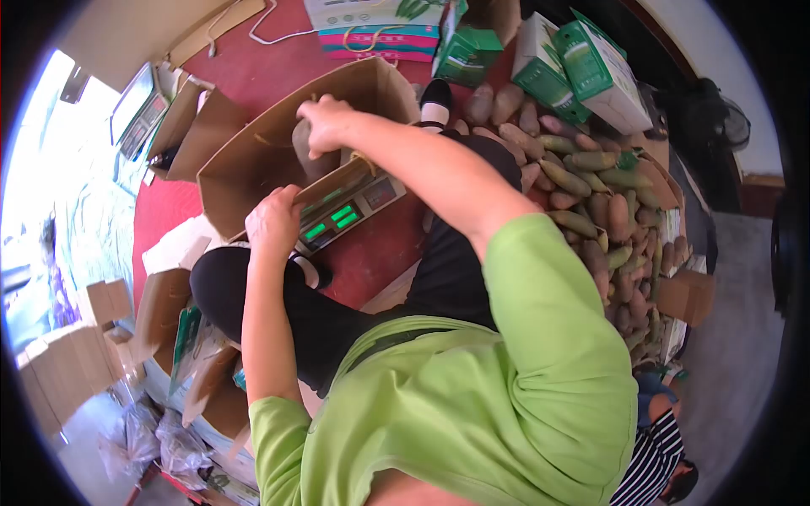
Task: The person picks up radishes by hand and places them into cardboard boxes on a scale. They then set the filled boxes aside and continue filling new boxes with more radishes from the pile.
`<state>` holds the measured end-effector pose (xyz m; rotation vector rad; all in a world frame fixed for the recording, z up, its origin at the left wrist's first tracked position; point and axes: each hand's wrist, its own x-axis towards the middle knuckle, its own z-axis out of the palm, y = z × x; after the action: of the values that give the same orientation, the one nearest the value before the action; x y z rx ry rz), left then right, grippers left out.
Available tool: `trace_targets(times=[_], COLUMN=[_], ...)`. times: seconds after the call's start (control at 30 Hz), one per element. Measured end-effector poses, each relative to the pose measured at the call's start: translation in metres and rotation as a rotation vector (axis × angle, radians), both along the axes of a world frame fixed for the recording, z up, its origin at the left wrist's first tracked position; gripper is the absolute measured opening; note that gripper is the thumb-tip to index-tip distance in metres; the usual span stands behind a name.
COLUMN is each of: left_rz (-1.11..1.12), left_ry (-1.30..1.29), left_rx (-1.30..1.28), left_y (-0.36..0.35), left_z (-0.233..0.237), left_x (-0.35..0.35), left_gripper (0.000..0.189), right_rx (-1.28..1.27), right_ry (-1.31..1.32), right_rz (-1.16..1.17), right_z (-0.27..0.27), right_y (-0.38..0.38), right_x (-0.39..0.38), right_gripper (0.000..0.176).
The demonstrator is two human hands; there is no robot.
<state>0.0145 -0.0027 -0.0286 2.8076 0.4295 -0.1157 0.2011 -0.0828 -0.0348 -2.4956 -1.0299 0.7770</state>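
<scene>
An open cardboard box (245, 156) sits on a digital scale (359, 207) with lit green digits. My left hand (274, 221) is closed over the near rim of this box, at its left part. My right hand (327, 125) reaches inside the box, with its fingers around the top of a long, dull-coloured root vegetable (310, 153). The lower end of that vegetable and the bottom of the box are partly hidden. A twisted cord handle (364, 160) shows at the near rim, under my right forearm.
A large heap of long reddish and green root vegetables (595, 207) lies to my right. Green-and-white cartons (595, 72) stand behind it. Another open box (202, 126) and a second scale (150, 118) are at the left. A person in a striped top (654, 455) is at lower right.
</scene>
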Motion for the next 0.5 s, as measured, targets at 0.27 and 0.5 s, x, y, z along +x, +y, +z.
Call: trace_targets(times=[0.27, 0.5], left_rz=[0.026, 0.065], left_ry=[0.070, 0.088], left_rx=[0.053, 0.039], left_y=[-0.002, -0.005], left_z=[0.001, 0.003], left_x=[0.007, 0.011], left_gripper=[0.020, 0.020], right_rx=[-0.416, -0.233], right_ry=[0.153, 0.113], right_rz=[-0.122, 0.172], right_z=[-0.018, 0.012], right_y=[-0.013, -0.038], right_x=[0.003, 0.015], right_gripper=[0.042, 0.043])
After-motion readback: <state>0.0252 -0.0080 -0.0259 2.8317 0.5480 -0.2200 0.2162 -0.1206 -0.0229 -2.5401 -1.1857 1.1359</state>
